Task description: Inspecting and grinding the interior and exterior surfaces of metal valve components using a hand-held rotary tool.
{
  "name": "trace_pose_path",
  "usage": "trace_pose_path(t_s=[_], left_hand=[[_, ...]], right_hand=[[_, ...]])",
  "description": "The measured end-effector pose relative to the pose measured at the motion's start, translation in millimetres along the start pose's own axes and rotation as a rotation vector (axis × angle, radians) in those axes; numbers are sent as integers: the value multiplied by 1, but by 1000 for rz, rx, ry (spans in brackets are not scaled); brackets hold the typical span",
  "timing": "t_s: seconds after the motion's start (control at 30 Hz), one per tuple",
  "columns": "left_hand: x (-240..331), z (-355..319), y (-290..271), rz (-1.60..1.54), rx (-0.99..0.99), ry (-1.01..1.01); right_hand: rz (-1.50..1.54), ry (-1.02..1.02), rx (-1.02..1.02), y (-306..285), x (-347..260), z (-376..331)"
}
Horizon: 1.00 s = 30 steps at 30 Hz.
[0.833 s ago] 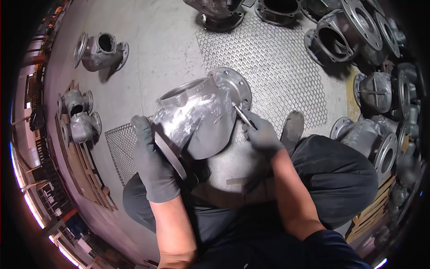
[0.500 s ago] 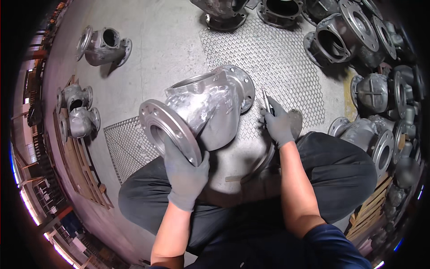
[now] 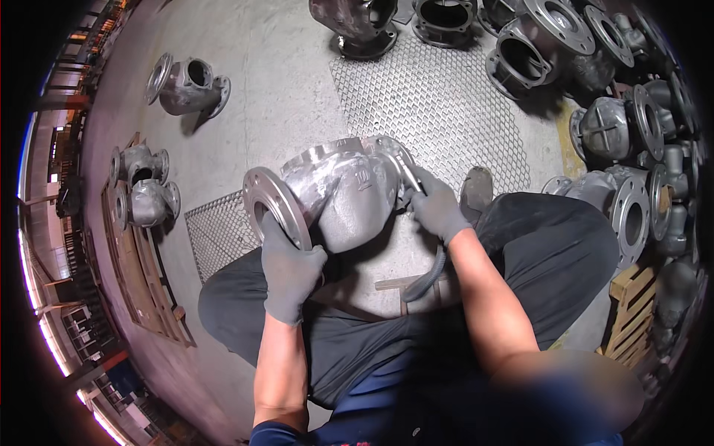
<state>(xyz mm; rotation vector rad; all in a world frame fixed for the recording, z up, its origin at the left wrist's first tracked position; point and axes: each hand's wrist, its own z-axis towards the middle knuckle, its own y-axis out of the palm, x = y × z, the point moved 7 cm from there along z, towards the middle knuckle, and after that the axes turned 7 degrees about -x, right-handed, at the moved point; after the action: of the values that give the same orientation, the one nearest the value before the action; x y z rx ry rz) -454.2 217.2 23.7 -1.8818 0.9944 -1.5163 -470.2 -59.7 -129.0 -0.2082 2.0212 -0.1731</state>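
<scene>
Right hand has come inward since the earlier frame, from clear of the casting to beside its far flange; the left hand stays at the near flange. I read the right grip as closed around a slim metal tool, tip at the far end of the casting; contact I cannot tell. Left grip grasps the near flange, fingers partly hidden in its bore. Casting sits between both hands, in front of the bent legs. Below the right hand I see a dark hose curving down. Farther out: metal mesh on the floor, another flanged body at upper left, piled castings and a wooden pallet at right.
</scene>
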Motion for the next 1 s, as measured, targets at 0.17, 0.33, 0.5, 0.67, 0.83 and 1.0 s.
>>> trace_pose_path(t_s=[0.17, 0.33, 0.5, 0.67, 0.83, 1.0], left_hand=[[-3, -5, 0, 63, 22, -50], [-3, -2, 0, 70, 75, 60], [-1, -2, 4, 54, 73, 19], [-3, -2, 4, 69, 91, -23], [-4, -4, 3, 56, 85, -39], [-9, -6, 3, 34, 102, -11]], right_hand=[[23, -92, -103, 32, -11, -2], [-115, -210, -40, 46, -32, -5], [-158, -261, -14, 44, -29, 3], [-157, -245, -45, 48, -30, 6], [-168, -205, -77, 49, -41, -2], [-208, -119, -220, 49, -42, 6]])
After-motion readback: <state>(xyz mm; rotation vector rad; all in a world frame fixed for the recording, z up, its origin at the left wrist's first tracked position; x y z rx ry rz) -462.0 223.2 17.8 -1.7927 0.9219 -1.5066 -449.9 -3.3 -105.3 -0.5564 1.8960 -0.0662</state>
